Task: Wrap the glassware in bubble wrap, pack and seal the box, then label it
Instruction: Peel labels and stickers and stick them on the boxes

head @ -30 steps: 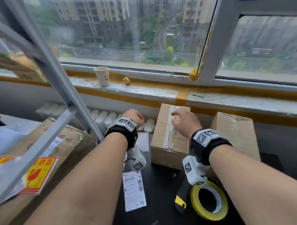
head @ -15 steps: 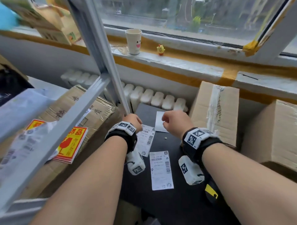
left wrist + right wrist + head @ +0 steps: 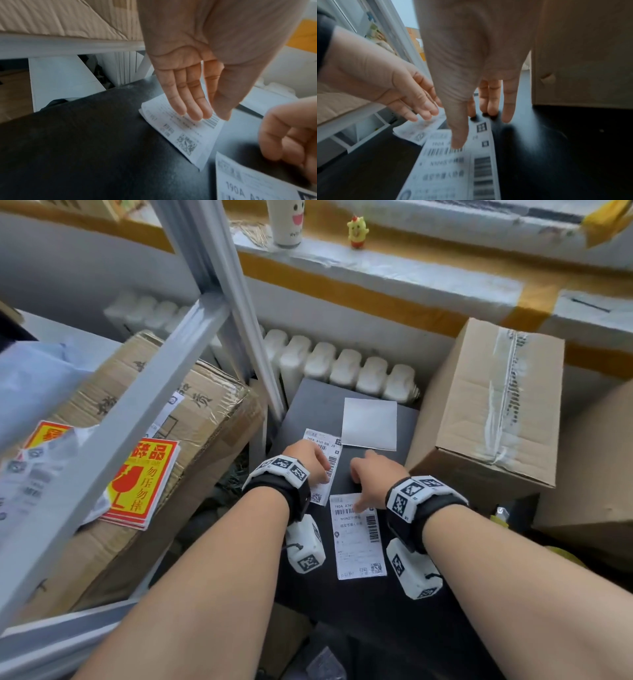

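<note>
Two printed shipping labels lie on the black table (image 3: 376, 611). My left hand (image 3: 310, 462) (image 3: 208, 115) rests with straight fingers on the farther label (image 3: 325, 470) (image 3: 192, 135). My right hand (image 3: 370, 477) (image 3: 471, 119) hovers over the nearer label (image 3: 358, 535) (image 3: 453, 169), fingers straight, thumb tip touching its barcode end. A taped-up cardboard box (image 3: 489, 412) stands just right of the hands. No glassware or bubble wrap is in view.
A blank white sheet (image 3: 370, 422) lies beyond the labels. Left, a cardboard box (image 3: 191, 412) carries red-yellow fragile stickers (image 3: 140, 484) behind a grey shelf frame (image 3: 205, 313). A second box (image 3: 589, 467) sits far right. Radiator (image 3: 342, 364), paper cup (image 3: 286, 220) and chick toy (image 3: 358, 231) stand behind.
My right hand left the top of the taped box. Both hands came back and down onto the labels. The head view tilted down, and the yellow tape roll dropped out of sight.
</note>
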The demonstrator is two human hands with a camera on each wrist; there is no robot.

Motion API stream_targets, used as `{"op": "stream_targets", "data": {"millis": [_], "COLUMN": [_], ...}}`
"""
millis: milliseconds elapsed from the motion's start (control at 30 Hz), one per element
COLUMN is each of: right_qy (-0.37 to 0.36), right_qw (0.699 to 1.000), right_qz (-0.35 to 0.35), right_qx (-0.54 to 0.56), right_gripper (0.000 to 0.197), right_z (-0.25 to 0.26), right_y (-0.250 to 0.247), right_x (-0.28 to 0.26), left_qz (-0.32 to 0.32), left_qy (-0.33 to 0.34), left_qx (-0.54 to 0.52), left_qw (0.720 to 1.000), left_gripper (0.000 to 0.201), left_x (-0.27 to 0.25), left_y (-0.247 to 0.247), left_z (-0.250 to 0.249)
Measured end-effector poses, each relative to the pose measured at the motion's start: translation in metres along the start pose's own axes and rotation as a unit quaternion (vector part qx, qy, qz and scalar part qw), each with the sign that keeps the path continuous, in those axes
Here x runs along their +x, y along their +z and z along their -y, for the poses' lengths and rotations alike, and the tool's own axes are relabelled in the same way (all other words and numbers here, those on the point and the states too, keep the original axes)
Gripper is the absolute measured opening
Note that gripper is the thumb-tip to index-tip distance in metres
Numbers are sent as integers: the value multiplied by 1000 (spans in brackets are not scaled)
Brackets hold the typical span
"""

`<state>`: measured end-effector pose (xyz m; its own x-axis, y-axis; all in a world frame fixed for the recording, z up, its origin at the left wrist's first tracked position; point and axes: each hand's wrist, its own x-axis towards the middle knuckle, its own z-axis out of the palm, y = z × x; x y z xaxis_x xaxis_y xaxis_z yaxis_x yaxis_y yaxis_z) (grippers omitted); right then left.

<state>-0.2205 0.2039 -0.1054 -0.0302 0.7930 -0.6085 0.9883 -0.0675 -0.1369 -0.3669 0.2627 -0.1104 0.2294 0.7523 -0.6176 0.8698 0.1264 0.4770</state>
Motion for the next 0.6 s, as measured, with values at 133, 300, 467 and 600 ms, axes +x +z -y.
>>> {"op": "stream_targets", "data": {"millis": [133,300,467,600], "right_qy": [12,14,4,2], "right_qw": [1000,998,985,971], "right_qz": [-15,-38,-94,-143], "right_qx": [-18,39,144,192], "right_gripper": [30,14,14,14], "right_z": [-1,-4,-4,-5], "right_y": [9,3,-28,-55], "right_x": [2,3,-5,-17], "left_qz": [15,42,62,32], "left_qy": [4,6,37,73], "left_qx": [-7,-32,-36,-42], "left_qw": [1000,999,997,996], "left_gripper": [15,12,9,11], "left_x": [3,1,-11,-22], "left_y": [3,2,-14,-38], "left_z": [1,0,-15,-35]}}
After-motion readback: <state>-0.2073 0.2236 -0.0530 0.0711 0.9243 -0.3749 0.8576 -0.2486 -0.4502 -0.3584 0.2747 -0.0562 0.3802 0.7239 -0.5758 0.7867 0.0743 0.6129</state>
